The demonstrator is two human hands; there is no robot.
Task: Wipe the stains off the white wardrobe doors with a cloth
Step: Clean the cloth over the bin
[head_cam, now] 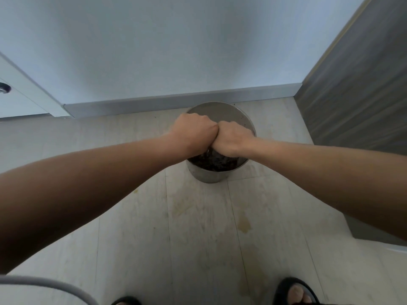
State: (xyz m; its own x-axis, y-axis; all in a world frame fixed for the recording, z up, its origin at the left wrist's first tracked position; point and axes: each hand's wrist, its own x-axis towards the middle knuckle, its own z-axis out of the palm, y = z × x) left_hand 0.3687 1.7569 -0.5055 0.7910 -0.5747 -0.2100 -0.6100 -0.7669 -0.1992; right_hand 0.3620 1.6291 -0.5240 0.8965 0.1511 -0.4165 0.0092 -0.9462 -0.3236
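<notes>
**Both fists wringing the cloth over the bucket**

My left hand (pixel 193 130) and right hand (pixel 233 139) are both clenched tight, knuckles pressed against each other, backs up. My fingers are curled under and hidden from here. A dark, crumpled cloth (pixel 211 160) bulges out just below the two fists, so I read both as clamped on it, one on each end. That is the grip for twisting water out.

The metal bucket (pixel 207 176) stands directly under the grip, so whatever drips should land inside it and not on the floor (pixel 198 227). I can't tell whether the dark mass is all cloth or partly dirty water. My arms are stretched out in front, which keeps the wet cloth away from me.

The bucket stands near the baseboard (pixel 154 106) of the wall (pixel 176 51) beyond my fists. The wardrobe door (pixel 22 100), white with a round knob (pixel 3 88), is well off to the left of the grip and nothing touches it. A grey panel (pixel 356 95) is off to the right. My sandals (pixel 295 291) are on the near side, well back from the bucket.

Judgement: this is prep work, and I see no wiping under way. The next move needs the cloth damp but not dripping before I carry it left to the door.
</notes>
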